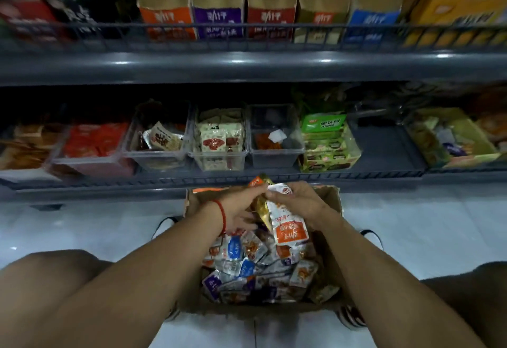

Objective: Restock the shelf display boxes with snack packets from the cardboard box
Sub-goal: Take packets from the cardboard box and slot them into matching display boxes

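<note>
snack packets (255, 271) are heaped loose in the cardboard box (333, 205) on the pale tiled floor (411, 218), right in front of the shelving and between the person's knees. mostly white wrappers with blue, purple and orange labels, all jumbled.

both hands are up over the far end of the box. the right hand (299, 201) has its fingers curled round the top of a white packet with an orange label (289, 227), which hangs down toward the pile. the left hand (238, 207), with a red string bracelet (221, 214) on the wrist, is pinching the same little bunch from the other side, where a gold packet (262, 212) and an orange corner (256, 182) stick out between the two hands. can't tell exactly how many packets are in that bunch.

on the upper shelf (247, 65) sits a row of tall brown display boxes behind a wire rail: orange front (167, 22), purple front (218, 22), red front (271, 22), olive front (321, 22) and blue front (373, 24). from this angle they look hollow at the top.

lower shelf has clear bins: one with red packs (93, 142) on the left, one with a few loose packets (159, 139), one packed with cream and red packets (219, 139), and a nearly bare one (275, 139). a green carton (326, 142) stands just right of those.
</note>
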### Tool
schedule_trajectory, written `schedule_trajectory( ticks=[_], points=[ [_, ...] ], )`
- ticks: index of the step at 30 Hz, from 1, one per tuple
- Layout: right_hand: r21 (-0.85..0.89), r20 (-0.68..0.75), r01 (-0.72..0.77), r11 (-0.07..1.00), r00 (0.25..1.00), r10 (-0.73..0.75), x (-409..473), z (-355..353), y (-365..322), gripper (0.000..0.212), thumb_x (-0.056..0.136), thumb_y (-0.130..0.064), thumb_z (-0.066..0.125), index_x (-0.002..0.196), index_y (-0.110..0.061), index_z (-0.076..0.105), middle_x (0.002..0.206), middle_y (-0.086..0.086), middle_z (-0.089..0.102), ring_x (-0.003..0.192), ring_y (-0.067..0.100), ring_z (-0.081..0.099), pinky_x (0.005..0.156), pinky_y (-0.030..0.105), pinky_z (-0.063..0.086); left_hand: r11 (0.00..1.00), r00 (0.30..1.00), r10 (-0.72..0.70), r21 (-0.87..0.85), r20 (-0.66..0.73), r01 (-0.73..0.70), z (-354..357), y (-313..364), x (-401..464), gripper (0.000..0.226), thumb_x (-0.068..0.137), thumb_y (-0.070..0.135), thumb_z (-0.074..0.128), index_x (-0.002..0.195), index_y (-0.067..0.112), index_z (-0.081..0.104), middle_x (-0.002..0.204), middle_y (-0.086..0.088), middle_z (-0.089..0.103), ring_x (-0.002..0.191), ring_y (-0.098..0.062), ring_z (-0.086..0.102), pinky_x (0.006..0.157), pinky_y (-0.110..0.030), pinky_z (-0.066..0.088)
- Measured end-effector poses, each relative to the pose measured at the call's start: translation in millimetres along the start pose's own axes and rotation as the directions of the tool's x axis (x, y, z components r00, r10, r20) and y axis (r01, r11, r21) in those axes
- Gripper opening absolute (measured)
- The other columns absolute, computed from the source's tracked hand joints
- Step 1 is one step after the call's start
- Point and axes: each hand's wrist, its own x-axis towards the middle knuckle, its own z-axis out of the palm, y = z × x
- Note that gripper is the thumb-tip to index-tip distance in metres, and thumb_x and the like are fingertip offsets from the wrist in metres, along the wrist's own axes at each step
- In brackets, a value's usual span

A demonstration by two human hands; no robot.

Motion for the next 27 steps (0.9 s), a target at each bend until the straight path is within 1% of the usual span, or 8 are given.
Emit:
schedule_trajectory(
  ticks=[3, 6, 9, 13, 18, 20, 23, 27],
  points=[
    [0.015, -0.064, 0.061, 0.998, 0.996, -0.060, -27, -5, -53, 0.024, 0.082, -0.033, 0.083, 0.083, -0.010, 0.075, 0.082, 0.011, 0.078, 0.069, 0.023, 0.073, 0.067, 0.034, 0.060, 0.941, 0.991, 0.136, -0.312, -0.011, -0.133, 10, 20, -27, 0.020, 0.096, 0.025, 0.067, 0.109, 0.010, 0.064, 0.105, -0.013, 0.072, 0.098, -0.028, 0.068, 0.087, -0.048, 0.057],
    [-0.195, -0.188, 0.132, 0.972, 0.967, -0.169, -43, -21, -96, 0.035, 0.082, -0.043, 0.081, 0.084, -0.009, 0.074, 0.075, 0.006, 0.077, 0.062, 0.016, 0.072, 0.053, 0.029, 0.057, 0.908, 0.884, 0.386, -0.058, -0.264, -0.415, 5, 45, -40, 0.028, 0.088, 0.021, 0.072, 0.114, 0.016, 0.060, 0.112, -0.010, 0.073, 0.099, -0.028, 0.070, 0.088, -0.052, 0.058],
    [-0.254, -0.367, 0.212, 0.944, 0.882, -0.297, -65, -46, -136, 0.037, 0.087, -0.047, 0.075, 0.087, -0.010, 0.071, 0.080, 0.005, 0.076, 0.064, 0.015, 0.072, 0.057, 0.029, 0.057, 0.800, 0.736, 0.600, 0.205, -0.314, -0.564, -2, 81, -72, 0.016, 0.094, 0.016, 0.065, 0.106, 0.018, 0.054, 0.107, -0.009, 0.071, 0.098, -0.027, 0.070, 0.091, -0.049, 0.057],
    [0.228, -0.349, 0.185, 0.956, 0.932, -0.097, -71, -55, -139, 0.037, 0.090, -0.036, 0.076, 0.102, -0.003, 0.065, 0.082, 0.013, 0.076, 0.066, 0.025, 0.074, 0.063, 0.039, 0.061, 0.843, 0.793, 0.536, 0.127, -0.288, -0.523, -3, 85, -81, 0.023, 0.095, 0.009, 0.062, 0.116, 0.012, 0.054, 0.108, -0.015, 0.072, 0.096, -0.031, 0.072, 0.086, -0.049, 0.060],
    [0.475, -0.467, 0.341, 0.811, 0.879, -0.096, -61, -48, -150, 0.046, 0.094, -0.033, 0.070, 0.112, 0.008, 0.063, 0.093, 0.016, 0.076, 0.080, 0.025, 0.075, 0.067, 0.035, 0.061, 0.816, 0.886, 0.462, -0.405, 0.028, -0.413, 20, 93, -88, 0.038, 0.103, 0.033, 0.052, 0.129, 0.005, 0.060, 0.116, -0.017, 0.072, 0.101, -0.032, 0.071, 0.087, -0.048, 0.058],
    [0.424, -0.511, 0.376, 0.824, 0.850, -0.125, -60, -35, -151, 0.043, 0.093, -0.036, 0.070, 0.105, 0.004, 0.064, 0.092, 0.013, 0.077, 0.083, 0.024, 0.076, 0.065, 0.031, 0.060, 0.788, 0.843, 0.534, -0.403, 0.069, -0.466, 27, 96, -91, 0.044, 0.099, 0.043, 0.056, 0.129, 0.011, 0.064, 0.122, -0.015, 0.071, 0.113, -0.033, 0.068, 0.099, -0.054, 0.053],
    [0.162, -0.592, 0.387, 0.908, 0.774, -0.224, -62, -22, -150, 0.039, 0.089, -0.045, 0.073, 0.088, -0.007, 0.064, 0.079, 0.005, 0.075, 0.069, 0.014, 0.070, 0.054, 0.026, 0.054, 0.687, 0.723, 0.672, -0.228, -0.164, -0.690, 29, 104, -88, 0.044, 0.085, 0.007, 0.077, 0.126, 0.009, 0.059, 0.115, -0.015, 0.073, 0.105, -0.030, 0.072, 0.095, -0.051, 0.056],
    [0.053, -0.398, 0.212, 0.976, 0.901, -0.174, -72, -17, -153, 0.048, 0.085, -0.060, 0.070, 0.079, -0.013, 0.077, 0.065, -0.002, 0.073, 0.057, 0.008, 0.062, 0.054, 0.026, 0.047, 0.591, 0.588, 0.727, -0.114, -0.354, -0.799, 23, 115, -92, 0.038, 0.087, -0.010, 0.067, 0.114, 0.016, 0.061, 0.101, -0.009, 0.077, 0.090, -0.020, 0.075, 0.075, -0.032, 0.062]
  ],
)
